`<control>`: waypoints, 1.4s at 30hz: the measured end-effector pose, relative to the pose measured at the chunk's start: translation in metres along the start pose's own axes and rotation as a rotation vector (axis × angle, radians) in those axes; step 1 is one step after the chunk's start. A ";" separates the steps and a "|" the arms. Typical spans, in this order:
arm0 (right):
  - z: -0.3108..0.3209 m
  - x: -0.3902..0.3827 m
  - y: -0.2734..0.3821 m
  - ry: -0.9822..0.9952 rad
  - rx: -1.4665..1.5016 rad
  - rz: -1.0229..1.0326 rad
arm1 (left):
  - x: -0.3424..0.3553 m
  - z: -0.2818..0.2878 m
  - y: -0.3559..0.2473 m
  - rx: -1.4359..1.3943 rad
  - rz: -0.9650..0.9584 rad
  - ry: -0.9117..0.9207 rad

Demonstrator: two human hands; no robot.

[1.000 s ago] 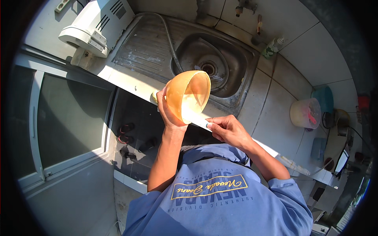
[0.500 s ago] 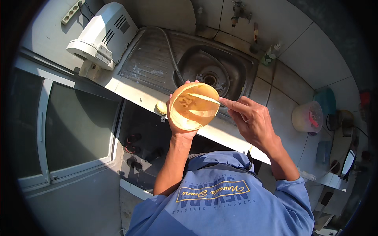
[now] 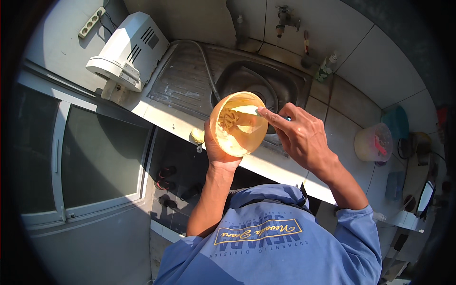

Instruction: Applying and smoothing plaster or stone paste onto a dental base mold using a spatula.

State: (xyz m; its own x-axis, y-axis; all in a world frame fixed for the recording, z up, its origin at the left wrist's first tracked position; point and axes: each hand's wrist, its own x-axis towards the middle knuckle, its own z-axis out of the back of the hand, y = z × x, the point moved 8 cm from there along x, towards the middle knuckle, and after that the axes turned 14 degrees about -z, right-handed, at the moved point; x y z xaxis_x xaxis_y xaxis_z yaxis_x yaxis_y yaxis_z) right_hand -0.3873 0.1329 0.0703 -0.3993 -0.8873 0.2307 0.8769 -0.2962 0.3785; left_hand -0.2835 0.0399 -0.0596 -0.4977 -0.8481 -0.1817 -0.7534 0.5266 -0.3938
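Observation:
My left hand is wrapped around the underside and left of a yellow-orange bowl, which is tilted above the counter's front edge. A pale creamy film coats its inside, and a brownish, ridged lump sits against the left of the inner wall. In my right hand is a flat-bladed tool that looks like a spatula, its blade smeared with pale yellow. The index finger lies along the tool, and a bit of dark handle shows behind the fingers. The blade is inside the bowl, near the far rim.
Behind the bowl is a steel sink with a hose and a wall tap. A white machine stands at the left. A spray bottle and a translucent tub stand to the right. A small yellowish object lies on the counter edge.
The bowl has tipped further toward the right. My right hand has risen a little and moved left, bringing the blade further in across the bowl. The whole view has shifted slightly.

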 end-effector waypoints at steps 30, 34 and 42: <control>-0.042 -0.021 -0.024 0.081 0.855 -0.162 | 0.034 0.003 -0.021 -0.021 -0.152 -0.062; -0.045 -0.023 -0.017 -0.214 0.603 0.044 | 0.027 -0.023 -0.012 -0.136 -0.067 0.058; -0.065 -0.066 -0.048 -0.262 0.329 0.048 | 0.046 -0.026 -0.029 -0.263 -0.165 -0.014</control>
State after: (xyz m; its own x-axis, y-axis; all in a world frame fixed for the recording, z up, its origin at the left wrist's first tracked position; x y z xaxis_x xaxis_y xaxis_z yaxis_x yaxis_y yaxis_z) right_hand -0.3852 0.1827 -0.0214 -0.4516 -0.7650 0.4592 0.7809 -0.0900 0.6181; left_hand -0.2958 -0.0130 -0.0337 -0.3553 -0.9230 -0.1478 -0.9096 0.3778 -0.1727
